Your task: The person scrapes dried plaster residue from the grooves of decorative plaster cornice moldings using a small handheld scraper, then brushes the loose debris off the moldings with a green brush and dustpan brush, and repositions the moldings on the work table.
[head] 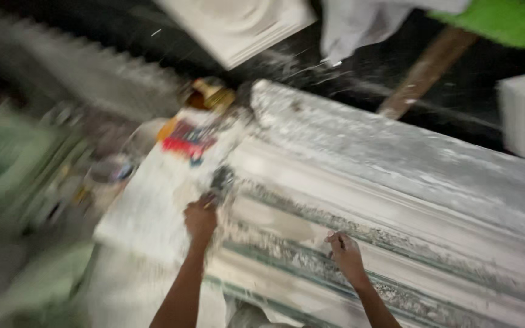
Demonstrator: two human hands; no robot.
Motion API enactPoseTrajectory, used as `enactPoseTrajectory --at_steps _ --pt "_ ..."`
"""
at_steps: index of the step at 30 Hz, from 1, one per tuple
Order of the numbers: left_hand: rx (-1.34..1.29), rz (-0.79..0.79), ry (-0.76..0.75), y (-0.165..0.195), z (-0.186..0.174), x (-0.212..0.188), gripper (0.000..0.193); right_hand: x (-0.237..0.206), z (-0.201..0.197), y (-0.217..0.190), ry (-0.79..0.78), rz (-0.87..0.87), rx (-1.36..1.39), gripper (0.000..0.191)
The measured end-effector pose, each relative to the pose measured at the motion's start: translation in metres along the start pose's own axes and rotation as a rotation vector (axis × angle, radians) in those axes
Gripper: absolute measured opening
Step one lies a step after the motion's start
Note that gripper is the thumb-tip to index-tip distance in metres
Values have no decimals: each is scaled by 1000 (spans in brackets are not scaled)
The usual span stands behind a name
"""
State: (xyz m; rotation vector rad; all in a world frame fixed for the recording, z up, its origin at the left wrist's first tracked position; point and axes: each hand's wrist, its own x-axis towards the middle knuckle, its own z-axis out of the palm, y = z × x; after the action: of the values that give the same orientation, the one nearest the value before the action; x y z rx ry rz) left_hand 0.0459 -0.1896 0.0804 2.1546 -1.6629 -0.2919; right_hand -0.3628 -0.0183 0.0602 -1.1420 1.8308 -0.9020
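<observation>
A long white plaster moulding [396, 182] with ridges and grooves stretches from the centre to the lower right, smeared with grey-green residue. My left hand [200, 218] is closed around a small dark tool [220, 180] at the moulding's left end. My right hand [345, 254] rests with fingertips pressed on a groove of the moulding, holding nothing that I can see. The picture is blurred by motion.
A white slab [153, 206] with a red and orange packet [188, 141] on it lies left of the moulding. A white square plaster panel [238, 24] sits at the top, a green object [505, 21] top right, a wooden stick [423, 73] below it, and blurred clutter at left.
</observation>
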Motion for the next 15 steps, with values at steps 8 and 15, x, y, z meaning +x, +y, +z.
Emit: enactPoseTrajectory --at_steps 8,15 --pt "134 -157 -36 64 0 110 46 -9 -3 -5 365 34 25 30" --pt "420 113 282 114 7 156 61 57 -105 -58 705 -108 -219 30"
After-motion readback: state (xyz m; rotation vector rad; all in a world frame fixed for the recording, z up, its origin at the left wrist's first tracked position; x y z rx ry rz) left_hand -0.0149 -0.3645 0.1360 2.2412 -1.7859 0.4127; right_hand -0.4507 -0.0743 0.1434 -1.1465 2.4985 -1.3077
